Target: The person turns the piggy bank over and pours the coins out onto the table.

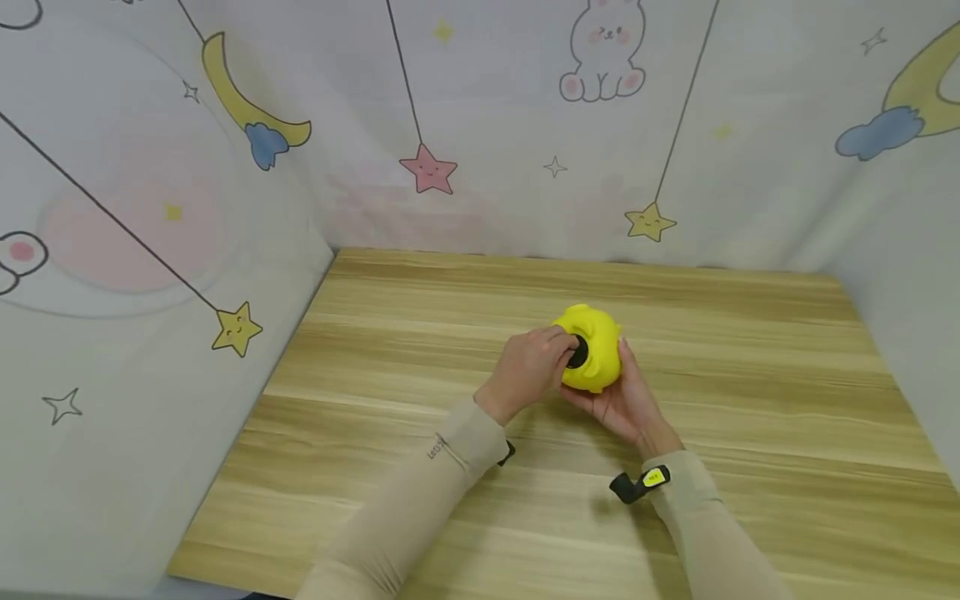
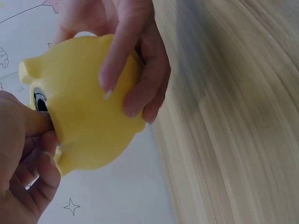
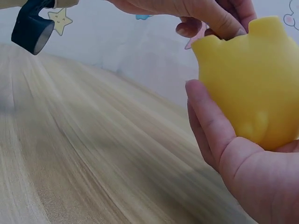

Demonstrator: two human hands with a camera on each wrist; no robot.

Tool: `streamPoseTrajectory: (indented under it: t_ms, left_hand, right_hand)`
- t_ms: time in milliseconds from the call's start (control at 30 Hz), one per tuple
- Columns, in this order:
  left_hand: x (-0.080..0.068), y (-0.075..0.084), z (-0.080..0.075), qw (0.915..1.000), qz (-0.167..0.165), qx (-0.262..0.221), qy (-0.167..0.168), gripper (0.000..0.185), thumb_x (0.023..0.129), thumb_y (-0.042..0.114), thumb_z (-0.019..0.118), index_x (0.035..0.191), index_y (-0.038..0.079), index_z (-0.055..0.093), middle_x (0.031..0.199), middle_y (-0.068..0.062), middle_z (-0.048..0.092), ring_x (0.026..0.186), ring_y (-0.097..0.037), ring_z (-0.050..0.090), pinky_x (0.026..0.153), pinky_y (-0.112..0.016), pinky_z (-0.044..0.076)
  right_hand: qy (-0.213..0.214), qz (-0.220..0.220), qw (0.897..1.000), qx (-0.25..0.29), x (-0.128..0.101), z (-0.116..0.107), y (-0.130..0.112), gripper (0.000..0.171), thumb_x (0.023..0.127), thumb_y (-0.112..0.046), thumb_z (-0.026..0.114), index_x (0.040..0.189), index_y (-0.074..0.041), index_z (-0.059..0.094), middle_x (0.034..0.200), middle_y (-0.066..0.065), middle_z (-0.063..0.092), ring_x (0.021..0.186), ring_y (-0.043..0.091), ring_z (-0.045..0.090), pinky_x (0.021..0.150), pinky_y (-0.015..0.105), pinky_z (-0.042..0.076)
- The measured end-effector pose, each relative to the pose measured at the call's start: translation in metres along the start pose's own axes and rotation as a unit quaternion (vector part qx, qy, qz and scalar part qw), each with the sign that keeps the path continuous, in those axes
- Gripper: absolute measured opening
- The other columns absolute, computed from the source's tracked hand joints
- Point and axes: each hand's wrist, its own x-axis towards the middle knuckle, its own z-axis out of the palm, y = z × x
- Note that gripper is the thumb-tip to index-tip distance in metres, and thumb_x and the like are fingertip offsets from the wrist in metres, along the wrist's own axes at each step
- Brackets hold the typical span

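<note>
A yellow pig-shaped toy (image 1: pixel 594 358) is held just above the middle of the wooden table (image 1: pixel 750 400). My right hand (image 1: pixel 626 400) cradles it from below and behind, with its fingers (image 2: pixel 140 70) curled over the yellow toy (image 2: pixel 88 116); the thumb lies along the toy's side (image 3: pixel 247 88). My left hand (image 1: pixel 532 367) is at the toy's near side and pinches a round black plug (image 1: pixel 578 351) set into it. The black plug (image 2: pixel 39 100) shows only as a sliver past my fingertips.
Cloth walls printed with stars, moons and rabbits (image 1: pixel 450 125) close in the table on the left, back and right. A small black camera (image 1: pixel 637 485) sits on my right wrist, another black camera (image 3: pixel 32 28) on my left.
</note>
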Motion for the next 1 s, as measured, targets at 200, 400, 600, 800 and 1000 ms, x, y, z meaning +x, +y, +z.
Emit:
streamPoseTrajectory:
  t_ms: [200, 400, 600, 800, 1000]
  left_hand:
    - [0.001, 0.003, -0.002, 0.9993, 0.012, 0.032, -0.017, 0.008, 0.096, 0.009, 0.063, 0.099, 0.007, 0.07, 0.093, -0.002, 0.067, 0.081, -0.015, 0.064, 0.071, -0.025, 0.055]
    - [0.001, 0.002, 0.001, 0.9989, 0.031, 0.024, -0.025, 0.009, 0.098, 0.009, 0.062, 0.101, 0.006, 0.07, 0.094, -0.002, 0.067, 0.082, -0.014, 0.064, 0.071, -0.025, 0.054]
    - [-0.003, 0.005, 0.005, 0.9998, -0.009, 0.014, 0.015, 0.009, 0.097, 0.011, 0.064, 0.1, 0.005, 0.07, 0.092, -0.003, 0.067, 0.081, -0.014, 0.064, 0.072, -0.024, 0.054]
    - [-0.007, 0.014, 0.016, 0.9932, -0.072, 0.014, 0.091, 0.01, 0.097, 0.015, 0.065, 0.093, 0.006, 0.07, 0.084, -0.003, 0.066, 0.075, -0.015, 0.063, 0.066, -0.025, 0.055]
    - [0.002, 0.021, 0.018, 0.9871, -0.104, 0.006, 0.122, 0.009, 0.096, 0.012, 0.066, 0.092, 0.005, 0.069, 0.086, -0.005, 0.066, 0.075, -0.017, 0.062, 0.069, -0.026, 0.055]
  right_hand:
    - [-0.01, 0.009, 1.0, 0.0, 0.0, -0.003, 0.003, 0.055, 0.102, -0.062, 0.027, 0.142, -0.024, 0.036, 0.128, 0.008, 0.054, 0.113, 0.029, 0.06, 0.098, 0.046, 0.047]
    - [0.0, 0.009, 1.0, -0.011, -0.002, -0.003, 0.001, 0.056, 0.103, -0.06, 0.027, 0.143, -0.021, 0.032, 0.128, 0.009, 0.053, 0.114, 0.03, 0.06, 0.1, 0.047, 0.046]
    - [0.003, -0.014, 1.0, -0.015, -0.001, 0.0, 0.003, 0.055, 0.104, -0.057, 0.031, 0.146, -0.021, 0.028, 0.132, 0.007, 0.049, 0.116, 0.026, 0.059, 0.1, 0.046, 0.046]
    - [0.02, -0.037, 0.999, -0.013, 0.001, 0.004, 0.01, 0.056, 0.103, -0.057, 0.033, 0.147, -0.023, 0.026, 0.133, 0.005, 0.045, 0.113, 0.021, 0.058, 0.097, 0.042, 0.049]
    - [0.006, -0.079, 0.997, 0.002, 0.004, 0.007, 0.011, 0.056, 0.103, -0.057, 0.031, 0.144, -0.018, 0.03, 0.127, 0.004, 0.051, 0.107, 0.017, 0.059, 0.093, 0.034, 0.05]
